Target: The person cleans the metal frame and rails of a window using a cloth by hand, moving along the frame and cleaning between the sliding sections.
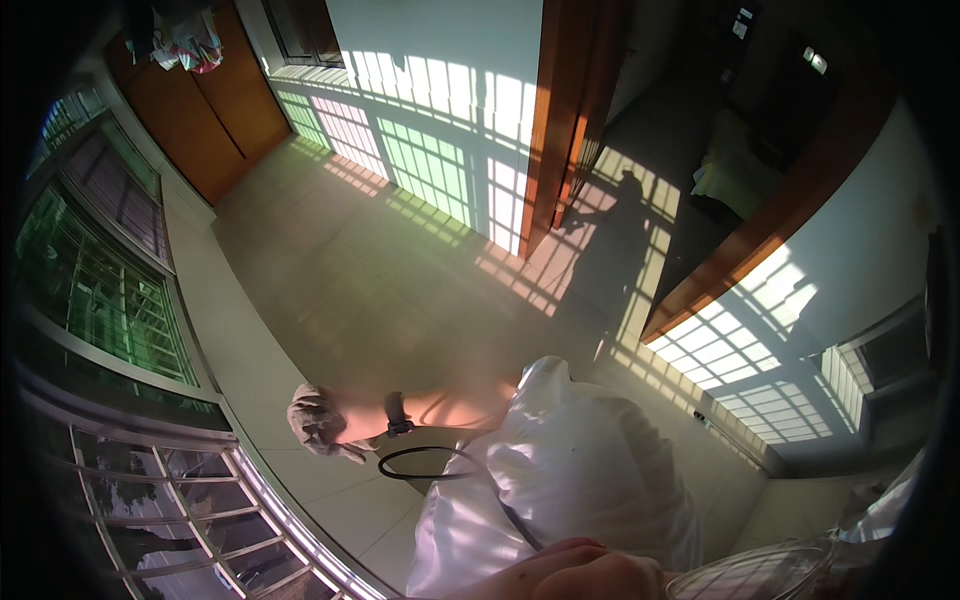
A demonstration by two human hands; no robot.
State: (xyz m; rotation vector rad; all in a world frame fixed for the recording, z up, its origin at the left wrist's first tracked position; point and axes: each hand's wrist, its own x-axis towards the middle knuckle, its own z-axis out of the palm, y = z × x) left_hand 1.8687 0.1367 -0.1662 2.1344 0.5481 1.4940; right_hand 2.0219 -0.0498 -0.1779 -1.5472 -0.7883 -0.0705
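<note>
My right hand (349, 426), on an arm that reaches left with a black wristband (398, 415), holds a crumpled grey-brown cloth (311, 420). The cloth covers the fingers. It appears in front of the pale wall (240, 322) below the windows, and whether it touches the wall I cannot tell. A loop of black cable (420, 451) hangs below the forearm, across the white shirt (570, 465). My left hand is out of view.
Sliding windows with metal bars (169, 480) run along the left. Ahead stretch the tiled floor (360, 270) and brown cabinet doors (184, 127). A wooden door frame (551, 127) surrounds a dark doorway at right. A clear curved piece (754, 574) shows at the bottom right.
</note>
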